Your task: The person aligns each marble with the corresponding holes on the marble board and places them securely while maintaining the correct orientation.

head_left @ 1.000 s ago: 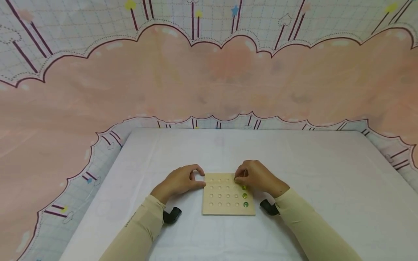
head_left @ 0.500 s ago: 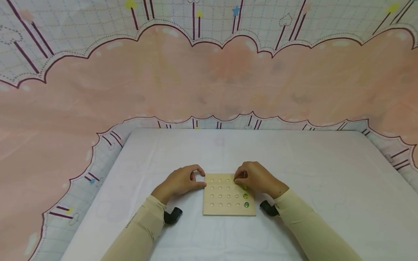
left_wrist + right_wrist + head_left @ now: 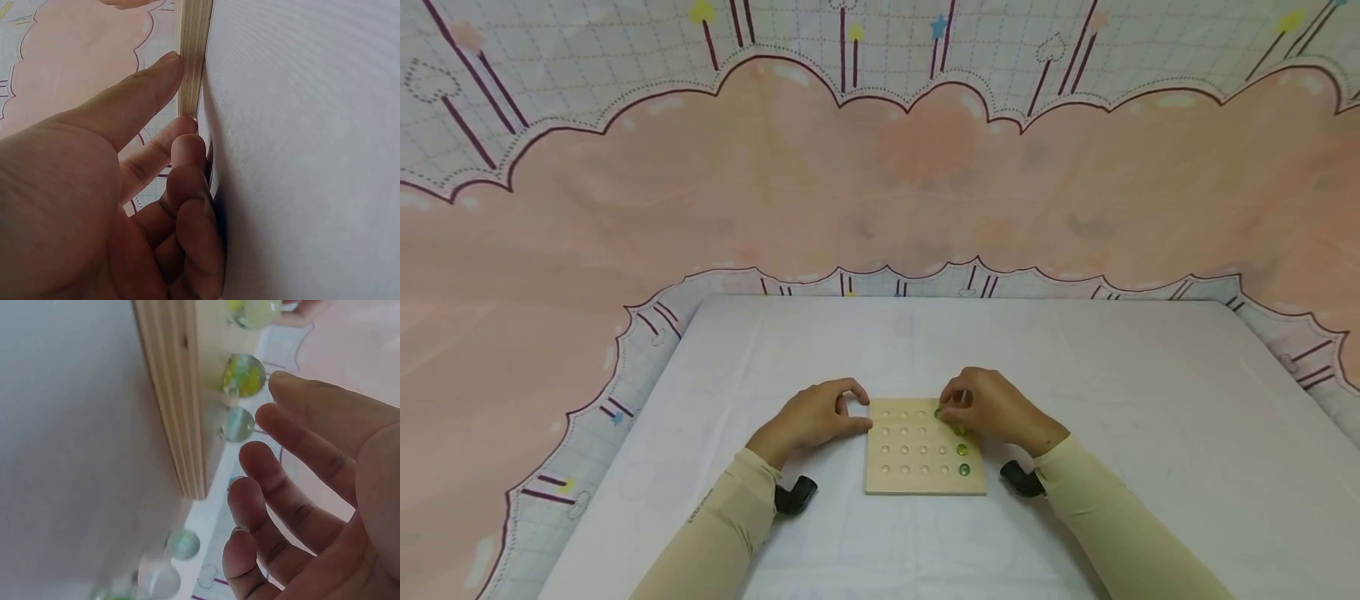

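Observation:
A square pale wooden board point(image 3: 895, 483) with rows of round dimples lies on the white table. My left hand point(image 3: 812, 417) touches its left edge with thumb and index fingertip; in the left wrist view the index tip meets the corner. Above the board's far right part is my right hand point(image 3: 996, 412), its thumb and index tips close to a green marble point(image 3: 938, 413) in the far row. In the right wrist view a gap shows between those tips, beside a yellow-green marble point(image 3: 245, 376) and a clear bluish marble point(image 3: 237, 424). The far right corner is hidden.
Down the board's right column sit a green marble point(image 3: 965, 470) and a yellow-green marble point(image 3: 962, 450), with another partly covered by the right hand. Several loose marbles point(image 3: 183, 544) lie past the board in the right wrist view. A patterned curtain point(image 3: 880, 192) hangs behind the table.
My right hand has shifted very slightly up and right, and more of the green marble shows at its fingertips. The left hand and the board stay in place.

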`<state>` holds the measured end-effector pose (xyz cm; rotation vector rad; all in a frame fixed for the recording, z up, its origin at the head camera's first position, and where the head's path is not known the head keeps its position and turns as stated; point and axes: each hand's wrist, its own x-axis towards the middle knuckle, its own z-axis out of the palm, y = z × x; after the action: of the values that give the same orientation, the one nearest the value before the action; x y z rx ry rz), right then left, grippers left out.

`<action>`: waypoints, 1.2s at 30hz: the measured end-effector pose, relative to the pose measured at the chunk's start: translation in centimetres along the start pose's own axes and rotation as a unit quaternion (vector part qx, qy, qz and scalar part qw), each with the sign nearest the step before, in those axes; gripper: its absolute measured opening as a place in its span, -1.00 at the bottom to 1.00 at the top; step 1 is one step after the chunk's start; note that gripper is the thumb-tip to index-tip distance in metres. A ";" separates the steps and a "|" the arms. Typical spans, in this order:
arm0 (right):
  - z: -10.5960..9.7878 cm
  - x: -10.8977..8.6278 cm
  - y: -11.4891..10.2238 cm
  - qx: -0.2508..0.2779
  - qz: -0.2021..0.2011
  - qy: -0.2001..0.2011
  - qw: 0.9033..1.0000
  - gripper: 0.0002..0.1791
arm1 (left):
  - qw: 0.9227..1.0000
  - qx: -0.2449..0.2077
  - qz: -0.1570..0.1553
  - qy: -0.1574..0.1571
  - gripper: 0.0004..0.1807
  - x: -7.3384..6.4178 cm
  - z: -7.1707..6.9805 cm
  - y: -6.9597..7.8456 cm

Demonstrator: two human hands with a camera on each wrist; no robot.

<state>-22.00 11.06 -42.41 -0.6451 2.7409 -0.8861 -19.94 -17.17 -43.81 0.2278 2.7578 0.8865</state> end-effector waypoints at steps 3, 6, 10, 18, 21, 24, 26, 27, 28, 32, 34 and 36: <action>-0.3 -0.2 0.2 -0.012 -0.004 0.012 1.000 -0.90 | 1.000 -0.002 -0.001 -0.001 -0.67 0.0 0.0 -0.1; -0.7 -0.5 0.6 -0.026 -0.006 0.024 0.999 -0.90 | 1.000 0.000 -0.002 -0.001 -0.67 0.0 -0.1 -0.2; -1.0 -0.8 1.2 -0.037 -0.006 0.040 0.999 -0.88 | 1.000 0.001 -0.004 -0.001 -0.67 0.0 -0.1 -0.4; -1.4 -1.3 2.4 -0.033 -0.003 0.062 0.998 -0.86 | 1.000 0.008 -0.007 0.001 -0.67 0.0 -0.2 -0.8; -1.6 -1.6 2.8 -0.029 0.006 0.067 0.997 -0.84 | 1.000 0.006 -0.003 0.000 -0.67 0.1 -0.2 -0.8; -1.7 -1.8 3.2 -0.028 0.011 0.075 0.997 -0.83 | 1.000 0.004 0.001 -0.002 -0.67 0.2 -0.1 -0.8; -1.8 -1.9 3.5 -0.026 0.012 0.077 0.997 -0.83 | 1.000 0.004 0.005 -0.001 -0.67 0.3 -0.1 -0.7; -1.8 -1.9 3.6 -0.025 0.013 0.077 0.997 -0.83 | 1.000 0.003 0.005 -0.002 -0.66 0.4 0.0 -0.7; -1.8 -1.9 3.6 -0.024 0.015 0.077 0.997 -0.83 | 1.000 0.003 0.005 -0.002 -0.66 0.4 0.0 -0.6; -1.8 -2.0 3.9 -0.023 0.025 0.072 0.997 -0.83 | 1.000 0.005 0.004 -0.003 -0.65 0.5 0.2 -0.5; -1.8 -1.9 4.0 -0.024 0.029 0.071 0.997 -0.82 | 1.000 0.005 0.004 -0.002 -0.65 0.5 0.2 -0.5; -1.8 -1.9 4.0 -0.025 0.034 0.068 0.997 -0.82 | 1.000 0.004 0.006 -0.001 -0.66 0.5 0.2 -0.4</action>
<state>-22.30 15.74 -43.29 -0.5134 2.8945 -0.8799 -20.38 -17.27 -44.34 0.2462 2.7604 0.8784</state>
